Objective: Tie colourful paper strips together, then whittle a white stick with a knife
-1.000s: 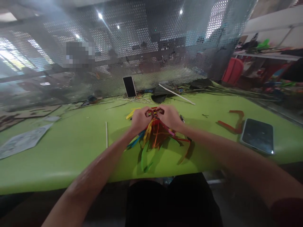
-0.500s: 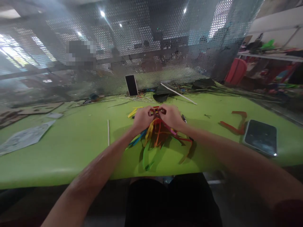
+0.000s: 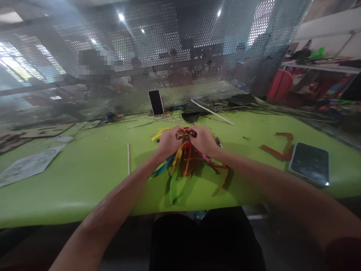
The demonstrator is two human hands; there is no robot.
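Observation:
My left hand (image 3: 170,142) and my right hand (image 3: 203,141) meet over the middle of the green table (image 3: 93,180), fingers bent in a pinch. Between and under them is a bundle of coloured strips (image 3: 177,160) in yellow, blue, green, orange, red and pink. The loose ends fan out over the table toward me. Both hands are closed on the upper part of the bundle, and my fingers hide the exact spot they pinch. A yellow strip (image 3: 160,133) sticks out beyond my left hand.
A phone (image 3: 310,162) lies at the right beside a bent red-orange strip (image 3: 287,150). Another phone (image 3: 156,102) leans against the perforated metal screen (image 3: 180,75). A thin white stick (image 3: 128,158) and a printed sheet (image 3: 31,165) lie at the left. Dark scraps (image 3: 194,109) line the back.
My fingertips have shifted very slightly at the top of the bundle. The view has drifted a little; the strips and the other things stay where they were.

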